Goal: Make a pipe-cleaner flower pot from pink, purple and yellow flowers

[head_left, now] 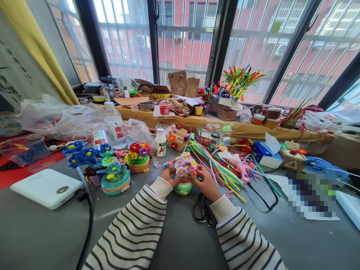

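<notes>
Between my two hands is a small pipe-cleaner flower pot [183, 188], with pastel pink, lilac and yellow blooms on top and a pale green coiled base. My left hand [170, 178] curls around its left side, a pinkish-blue fuzzy piece showing by the fingers. On the opposite side my right hand [207, 182] has its fingers closed against the flowers. The base appears to rest on the grey table. Black-handled scissors [199, 212] lie just below my right hand, partly under the wrist. Two finished-looking flower pots, one multicoloured [116, 181] and one yellow-orange [137, 163], stand to the left.
A white power bank [47, 188] with a black cable lies at left. Behind my hands stand a white drink bottle [161, 143] and a water bottle [114, 127]. Loose pipe cleaners [222, 174], a pink glue gun [242, 168] and a tissue box [267, 154] occupy the right.
</notes>
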